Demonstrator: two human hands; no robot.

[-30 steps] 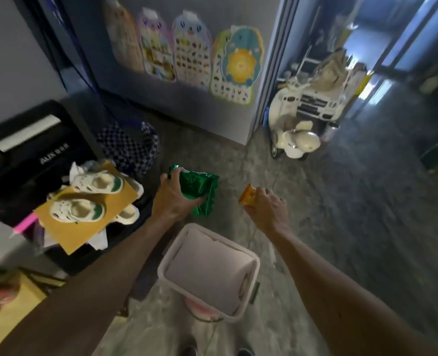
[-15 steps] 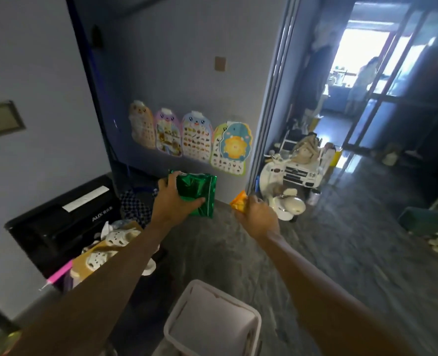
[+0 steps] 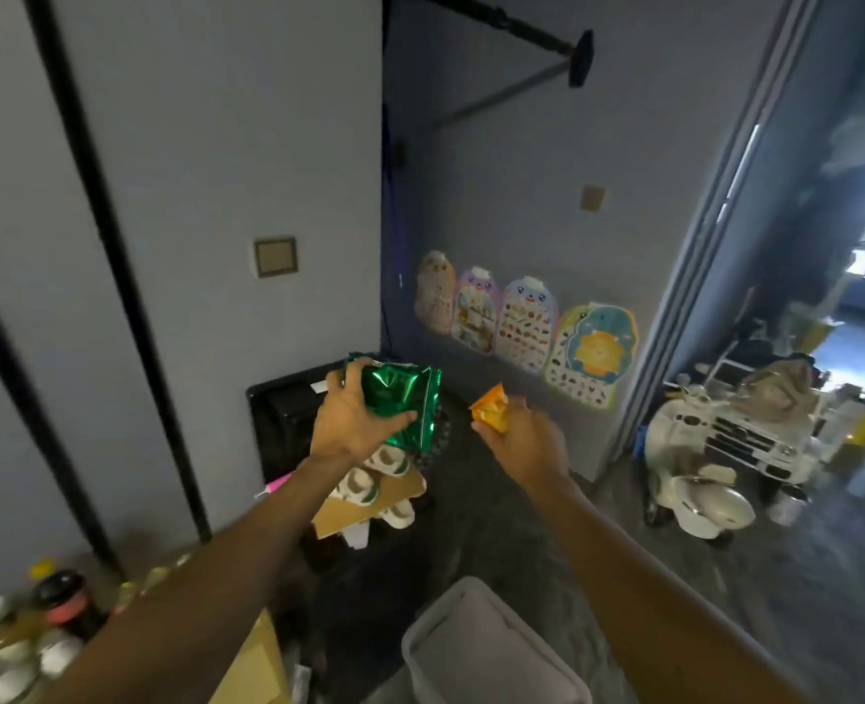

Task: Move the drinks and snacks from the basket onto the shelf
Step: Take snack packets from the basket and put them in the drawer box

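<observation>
My left hand (image 3: pixel 352 424) grips a shiny green snack bag (image 3: pixel 404 401), held up in front of me at mid-frame. My right hand (image 3: pixel 524 442) holds a small orange snack packet (image 3: pixel 491 410) just to the right of it, and most of that packet is covered by my fingers. Below my arms stands the white basket (image 3: pixel 423 647) on the floor, its inside lined with pale material. Several bottles and jars (image 3: pixel 39 632) stand at the bottom left. No shelf surface is plainly visible.
A black appliance (image 3: pixel 280 414) sits against the left wall with small white shoes on a cardboard sheet (image 3: pixel 364 505) beside it. Posters (image 3: pixel 522 332) hang on the far wall. A white toy scooter (image 3: pixel 699 495) and toy car (image 3: pixel 755 439) stand by the doorway on the right.
My view has swung up and to the left. Both hands rose with the green bag and orange packet still held. The basket slid toward the bottom edge, and bottles came into view at bottom left.
</observation>
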